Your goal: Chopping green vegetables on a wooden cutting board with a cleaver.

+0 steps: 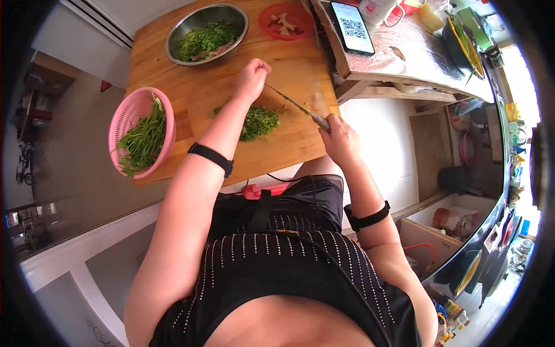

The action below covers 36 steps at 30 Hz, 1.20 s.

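Note:
My right hand [342, 139] grips the grey, textured handle of a kitchen knife [295, 103]. Green bits cling to its blade, seen nearly edge-on and reaching left over the wooden table [190, 82]. By the blade's far end is my left hand [252, 80], fingers curled in; whether they pinch anything is hidden. Partly behind my left forearm lies a heap of chopped green herbs [260, 123] on the wood. Farther back, a steel bowl [171, 52] holds chopped greens [206, 41] and what looks like minced meat [214, 51].
A pink plastic colander [167, 102] with long green stalks [145, 141] stands at the table's left edge. Ginger [284, 25] lies in a red dish [265, 32] at the back. On the adjoining bench [373, 69] are a lit phone [353, 28] and a mug [377, 11].

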### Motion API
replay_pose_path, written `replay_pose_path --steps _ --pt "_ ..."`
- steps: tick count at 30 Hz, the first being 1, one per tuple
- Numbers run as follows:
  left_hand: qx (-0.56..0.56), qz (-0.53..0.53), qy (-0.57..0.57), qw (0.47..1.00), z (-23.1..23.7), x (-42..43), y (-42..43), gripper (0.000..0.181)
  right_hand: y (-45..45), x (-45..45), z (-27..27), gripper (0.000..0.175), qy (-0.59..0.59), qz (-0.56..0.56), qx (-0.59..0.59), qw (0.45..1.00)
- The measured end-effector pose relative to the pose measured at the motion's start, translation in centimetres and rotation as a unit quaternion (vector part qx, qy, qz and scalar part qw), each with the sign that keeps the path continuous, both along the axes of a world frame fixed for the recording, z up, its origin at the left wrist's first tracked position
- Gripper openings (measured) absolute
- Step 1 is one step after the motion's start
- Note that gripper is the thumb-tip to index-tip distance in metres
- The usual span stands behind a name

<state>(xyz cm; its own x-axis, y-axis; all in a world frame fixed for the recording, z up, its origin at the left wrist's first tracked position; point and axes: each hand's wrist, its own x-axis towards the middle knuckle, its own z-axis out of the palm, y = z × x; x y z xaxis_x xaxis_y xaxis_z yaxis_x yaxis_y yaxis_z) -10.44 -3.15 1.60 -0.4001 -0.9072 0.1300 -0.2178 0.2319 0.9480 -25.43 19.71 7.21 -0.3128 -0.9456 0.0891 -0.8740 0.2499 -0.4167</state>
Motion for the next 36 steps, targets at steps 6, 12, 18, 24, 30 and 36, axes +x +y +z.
replay_pose_path --steps 6,12,18,24,30,36 --pt "0.048 -0.01 -0.032 0.998 -0.2 -2.9 0.6 0.018 0.2 -1.9 -0.9 0.02 0.01 -0.041 0.02 0.999" --pt "0.031 -0.055 0.015 0.998 -1.5 -0.9 0.2 0.016 0.8 0.7 -2.2 0.024 -0.028 -0.015 0.053 0.998" --pt "0.004 -0.041 -0.027 0.999 0.5 3.4 -0.1 0.016 0.8 6.4 -2.8 0.027 -0.182 0.041 0.045 0.981" --pt "-0.026 0.007 0.066 0.997 1.8 6.7 -0.7 0.013 -0.2 9.0 -2.1 0.028 -0.201 0.081 0.014 0.976" --pt "-0.003 0.075 0.1 0.992 3.4 9.9 0.4 0.013 -1.6 9.4 -0.6 0.028 -0.175 0.125 0.036 0.976" --pt "0.055 0.127 0.156 0.978 4.1 12.2 1.4 0.013 -2.9 8.6 3.4 0.027 -0.09 0.179 0.071 0.977"
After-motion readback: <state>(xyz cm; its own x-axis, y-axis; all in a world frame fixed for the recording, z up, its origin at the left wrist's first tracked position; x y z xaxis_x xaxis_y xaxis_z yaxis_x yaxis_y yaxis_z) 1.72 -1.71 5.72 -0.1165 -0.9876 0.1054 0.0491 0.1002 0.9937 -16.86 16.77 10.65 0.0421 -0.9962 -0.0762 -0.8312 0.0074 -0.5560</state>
